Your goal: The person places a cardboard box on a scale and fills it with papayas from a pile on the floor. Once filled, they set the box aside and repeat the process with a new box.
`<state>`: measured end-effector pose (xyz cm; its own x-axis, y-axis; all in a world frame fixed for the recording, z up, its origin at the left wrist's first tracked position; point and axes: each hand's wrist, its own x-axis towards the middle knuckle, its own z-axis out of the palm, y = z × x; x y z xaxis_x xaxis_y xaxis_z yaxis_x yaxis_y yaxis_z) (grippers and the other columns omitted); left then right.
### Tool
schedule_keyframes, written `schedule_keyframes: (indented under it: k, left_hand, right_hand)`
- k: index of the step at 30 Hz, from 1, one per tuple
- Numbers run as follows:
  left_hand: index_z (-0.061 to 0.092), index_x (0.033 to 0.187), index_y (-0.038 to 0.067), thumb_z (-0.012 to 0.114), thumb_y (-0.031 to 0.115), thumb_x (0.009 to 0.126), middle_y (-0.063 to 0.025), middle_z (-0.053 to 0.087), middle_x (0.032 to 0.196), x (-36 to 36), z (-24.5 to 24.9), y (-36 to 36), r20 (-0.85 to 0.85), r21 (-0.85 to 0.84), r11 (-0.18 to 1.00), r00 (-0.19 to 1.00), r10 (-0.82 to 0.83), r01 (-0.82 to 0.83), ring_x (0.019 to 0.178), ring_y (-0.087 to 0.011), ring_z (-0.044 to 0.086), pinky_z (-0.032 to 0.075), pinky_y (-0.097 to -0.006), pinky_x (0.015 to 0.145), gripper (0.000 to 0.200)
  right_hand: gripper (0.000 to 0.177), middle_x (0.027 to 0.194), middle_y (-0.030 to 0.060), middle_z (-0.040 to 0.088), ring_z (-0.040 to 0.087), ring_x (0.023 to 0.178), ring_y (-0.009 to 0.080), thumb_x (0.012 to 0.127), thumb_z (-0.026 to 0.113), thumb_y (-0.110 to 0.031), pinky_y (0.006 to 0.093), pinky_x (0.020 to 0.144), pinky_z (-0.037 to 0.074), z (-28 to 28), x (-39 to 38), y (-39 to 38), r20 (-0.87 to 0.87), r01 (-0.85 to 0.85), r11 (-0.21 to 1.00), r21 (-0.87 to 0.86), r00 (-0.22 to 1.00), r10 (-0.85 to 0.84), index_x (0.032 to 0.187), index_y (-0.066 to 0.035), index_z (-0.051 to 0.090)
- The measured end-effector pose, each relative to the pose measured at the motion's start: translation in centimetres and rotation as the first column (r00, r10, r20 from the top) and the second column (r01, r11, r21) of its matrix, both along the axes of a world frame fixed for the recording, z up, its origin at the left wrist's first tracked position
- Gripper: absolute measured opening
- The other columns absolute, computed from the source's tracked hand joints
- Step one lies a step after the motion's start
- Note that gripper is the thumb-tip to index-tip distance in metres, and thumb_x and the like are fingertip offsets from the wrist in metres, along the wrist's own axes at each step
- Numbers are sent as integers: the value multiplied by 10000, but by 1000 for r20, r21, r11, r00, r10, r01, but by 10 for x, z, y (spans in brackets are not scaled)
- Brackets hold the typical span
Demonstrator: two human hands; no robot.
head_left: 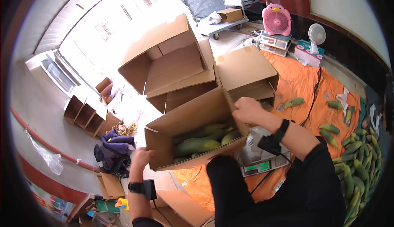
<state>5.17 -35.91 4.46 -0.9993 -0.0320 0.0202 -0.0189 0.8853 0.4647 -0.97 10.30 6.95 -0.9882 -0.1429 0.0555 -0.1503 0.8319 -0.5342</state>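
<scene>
Two hands (196, 133) gripping an open cardboard box (174, 161), green vegetables (198, 145) inside

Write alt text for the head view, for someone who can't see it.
A person's left hand and right hand touch opposite ends of a cardboard box of long green vegetables. More boxes stand beyond; a vegetable pile and orange sheeting lie at right.

pink fan (277, 20), small white fan (317, 34) on a pink box (307, 58), trolley (225, 26) bearing a white bag (214, 18), heaped dark clothes (113, 151)
</scene>
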Motion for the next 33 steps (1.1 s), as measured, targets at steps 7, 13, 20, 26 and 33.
schedule_keyframes:
  k: [7, 13, 20, 26, 33]
  left_hand:
    - [673, 761, -47, 614, 196, 652, -161, 630, 608, 104, 33, -66, -15, 1, 933, 933, 359, -359, 575, -194, 632, 464, -325, 555, 272]
    - [682, 754, -32, 707, 239, 659, -207, 649, 696, 196, -17, -156, 112, -200, 816, 815, 569, -542, 677, -307, 662, 508, -375, 648, 288]
    - [696, 817, 4, 673, 315, 675, -232, 653, 859, 303, -45, -150, 233, -464, 666, 645, 728, -584, 860, -362, 638, 506, -414, 752, 344]
    - [702, 849, 30, 674, 323, 681, -218, 660, 884, 384, -94, -133, 392, -448, 595, 451, 801, -667, 870, -354, 644, 505, -419, 761, 339]
    - [700, 850, 28, 656, 347, 704, -233, 656, 884, 470, -151, -117, 428, -473, 510, 319, 846, -718, 878, -356, 643, 502, -422, 778, 354]
  right_hand:
    - [242, 891, 224, 656, 625, 910, 386, 680, 541, -167, 442, 806, 504, -28, 27, -118, 72, -184, 974, -130, 978, 195, 811, -22, 683]
    - [267, 831, 245, 638, 621, 844, 402, 703, 557, -230, 471, 779, 492, -96, 87, -203, 144, -324, 912, -251, 919, 366, 777, 7, 657]
    - [272, 845, 250, 638, 624, 862, 390, 693, 549, -219, 462, 799, 490, -151, 167, -239, 367, -446, 852, -274, 771, 521, 798, 6, 659]
    - [285, 819, 250, 639, 634, 846, 386, 726, 556, -236, 450, 795, 500, -182, 226, -245, 384, -604, 764, -225, 666, 640, 783, 23, 661]
    - [281, 792, 243, 641, 639, 802, 392, 710, 578, -232, 447, 742, 514, -181, 246, -251, 528, -707, 676, -207, 500, 686, 776, 23, 674]
